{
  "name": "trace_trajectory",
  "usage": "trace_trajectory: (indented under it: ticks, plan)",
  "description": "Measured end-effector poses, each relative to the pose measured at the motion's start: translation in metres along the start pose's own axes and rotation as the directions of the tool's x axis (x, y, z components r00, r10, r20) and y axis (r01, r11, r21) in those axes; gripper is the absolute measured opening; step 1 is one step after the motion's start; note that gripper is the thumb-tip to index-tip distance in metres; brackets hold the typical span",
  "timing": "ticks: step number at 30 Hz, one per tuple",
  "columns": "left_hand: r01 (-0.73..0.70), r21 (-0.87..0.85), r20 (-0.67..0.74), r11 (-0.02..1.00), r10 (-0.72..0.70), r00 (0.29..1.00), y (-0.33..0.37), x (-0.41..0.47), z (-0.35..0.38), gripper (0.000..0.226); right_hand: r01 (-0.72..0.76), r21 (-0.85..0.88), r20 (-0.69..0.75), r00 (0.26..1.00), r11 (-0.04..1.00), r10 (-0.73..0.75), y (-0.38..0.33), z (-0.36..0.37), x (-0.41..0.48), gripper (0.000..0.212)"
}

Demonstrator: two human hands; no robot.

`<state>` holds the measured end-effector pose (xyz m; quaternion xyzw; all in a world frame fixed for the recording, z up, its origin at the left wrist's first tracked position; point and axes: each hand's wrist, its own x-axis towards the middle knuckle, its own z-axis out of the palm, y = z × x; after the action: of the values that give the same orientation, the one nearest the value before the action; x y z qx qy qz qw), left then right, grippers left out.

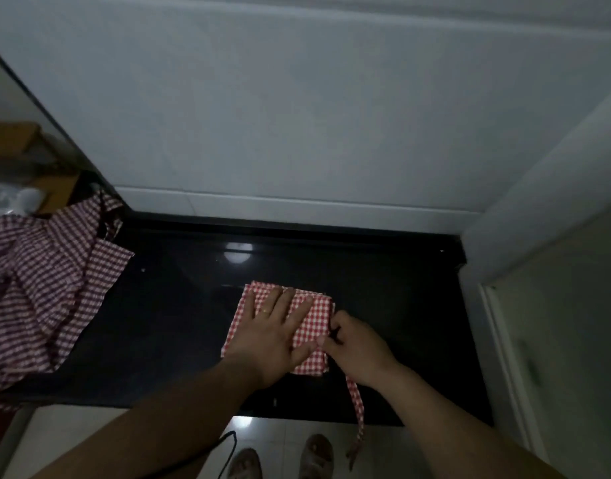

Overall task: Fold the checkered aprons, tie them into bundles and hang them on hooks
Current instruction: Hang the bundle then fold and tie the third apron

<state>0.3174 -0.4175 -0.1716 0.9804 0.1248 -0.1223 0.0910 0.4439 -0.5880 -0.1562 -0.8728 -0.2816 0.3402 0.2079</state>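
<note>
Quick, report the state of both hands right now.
Left hand: open, fingers straight, pressing flat on the folded apron.
Right hand: fingers curled, pinching the apron's right edge by its strap.

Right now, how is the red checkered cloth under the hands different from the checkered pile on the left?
The folded red checkered apron lies flat and neat; the maroon checkered apron heap is rumpled. The folded apron is brighter and smaller than the heap. Both lie on the glossy black counter.
</note>
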Motion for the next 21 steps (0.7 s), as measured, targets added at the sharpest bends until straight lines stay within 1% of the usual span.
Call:
trace_trajectory:
  ticks: [2, 4, 5, 6, 8, 10, 12, 14, 15, 16, 18, 19, 21]
  plan:
    - [0.082, -0.024, -0.047, 0.996, -0.083, 0.995, 0.0, 0.006, -0.001, 0.086, -0.013, -0.003, -0.011, 1.0, 1.0, 0.013, -0.002, 0.0, 0.003, 0.022]
    - [0.174, -0.051, -0.108, 0.983, -0.179, 0.978, 0.004, 0.013, 0.001, 0.087, -0.051, 0.05, 0.001, 0.999, 0.997, 0.051, -0.003, -0.005, 0.007, 0.025]
    - [0.188, -0.071, -0.119, 0.98, -0.195, 0.973, 0.003, 0.013, 0.008, 0.088, -0.079, 0.077, 0.028, 0.997, 0.994, 0.077, -0.005, -0.005, 0.008, 0.025]
    - [0.172, -0.075, -0.127, 0.982, -0.18, 0.975, 0.0, 0.013, 0.01, 0.088, -0.099, 0.094, 0.05, 0.994, 0.991, 0.095, -0.006, -0.008, 0.011, 0.024]
    - [0.074, -0.046, -0.128, 0.996, -0.08, 0.989, -0.011, 0.011, 0.014, 0.088, -0.133, 0.089, 0.063, 0.99, 0.987, 0.128, -0.005, -0.01, 0.011, 0.021]
    - [-0.022, -0.02, -0.075, 1.0, 0.021, 0.997, -0.024, 0.012, 0.011, 0.086, -0.138, 0.064, 0.045, 0.99, 0.988, 0.135, -0.005, -0.01, 0.008, 0.019]
    - [-0.063, -0.017, -0.016, 0.998, 0.063, 0.998, -0.03, 0.014, 0.007, 0.084, -0.167, 0.089, 0.025, 0.986, 0.982, 0.166, -0.009, -0.01, 0.0, 0.019]
    - [-0.075, 0.005, 0.005, 0.997, 0.075, 0.997, -0.027, 0.015, -0.002, 0.084, -0.234, 0.192, 0.014, 0.972, 0.953, 0.235, -0.014, -0.011, -0.005, 0.02]
    - [-0.1, 0.027, -0.016, 0.995, 0.101, 0.995, -0.024, 0.015, -0.006, 0.083, -0.266, 0.247, 0.011, 0.962, 0.932, 0.272, -0.016, -0.012, -0.008, 0.018]
    - [-0.153, 0.057, -0.062, 0.987, 0.157, 0.986, -0.022, 0.014, -0.01, 0.08, -0.29, 0.295, 0.01, 0.954, 0.911, 0.301, -0.018, -0.013, -0.01, 0.016]
    - [-0.24, 0.116, -0.134, 0.964, 0.255, 0.958, -0.014, 0.01, -0.011, 0.067, -0.328, 0.343, 0.034, 0.941, 0.88, 0.337, -0.019, -0.013, -0.012, 0.014]
    - [-0.257, 0.105, -0.123, 0.961, 0.269, 0.955, -0.011, 0.01, -0.013, 0.059, -0.342, 0.372, 0.051, 0.936, 0.863, 0.349, -0.02, -0.013, -0.014, 0.014]
    - [-0.228, 0.085, -0.074, 0.97, 0.234, 0.969, -0.005, 0.013, -0.018, 0.053, -0.377, 0.456, 0.109, 0.923, 0.806, 0.37, -0.02, -0.011, -0.017, 0.012]
